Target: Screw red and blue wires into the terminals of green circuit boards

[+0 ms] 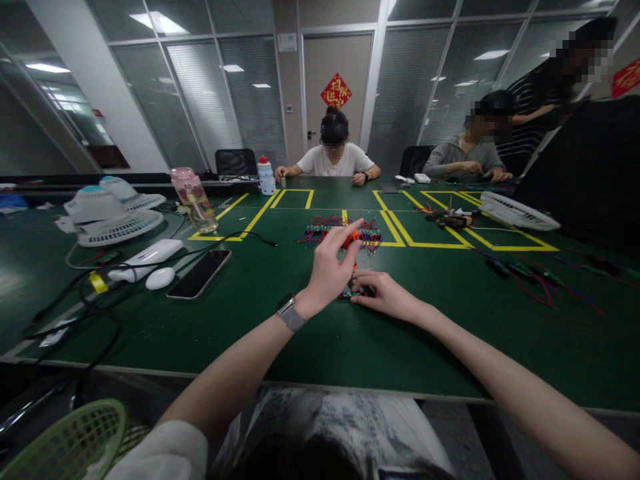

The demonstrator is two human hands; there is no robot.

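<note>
A: Right at the centre, the small circuit board (346,294) lies on the green tabletop (345,347), just beyond the left wrist and at the fingertips of the right hand (383,293). What's that hand doing?

B: Fingers bent, thumb low, touching the board's right end; whether it truly pinches, I can't tell. The left hand (331,261), though, is grasping an orange-handled tool (355,237), thumb beside it, index finger stretched over the top!

A: And room around them?

B: Tight ahead! A row of wired circuit boards (373,233), red and blue leads splaying, sits just past the left fingertips. Toward the body it opens up: plain green surface between the forearms, down to the near table edge (345,389).

A: Left of the left hand?

B: A gap, then the black smartphone (200,275), slanted, with the white mouse (160,278) beyond it.

A: Over on the right?

B: A wide green stretch off the right hand, out to loose wired boards (530,273). Farther forward, yellow tape lines (435,246) run across, and a person (340,157) sits at the far edge.
</note>
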